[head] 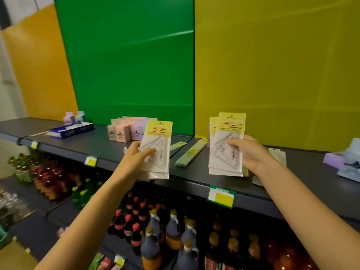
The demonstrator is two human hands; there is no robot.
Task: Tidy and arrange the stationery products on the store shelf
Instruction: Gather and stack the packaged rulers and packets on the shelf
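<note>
My left hand [136,154] grips a small stack of clear triangle-ruler packs [158,141] with yellow header cards, held upright over the dark shelf [109,147]. My right hand [248,151] holds a second stack of the same ruler packs [228,133], upright, a little to the right. Both stacks hang just above the shelf's front half. Long ruler packs [191,152] lie flat on the shelf between my hands. More flat packs [278,154] lie behind my right wrist.
Pink and purple small boxes [124,130] stand at the shelf's back left, beside a blue flat box [72,129]. Purple and blue packages [346,162] sit at far right. Green and yellow panels back the shelf. Drink bottles [155,230] fill the lower shelves.
</note>
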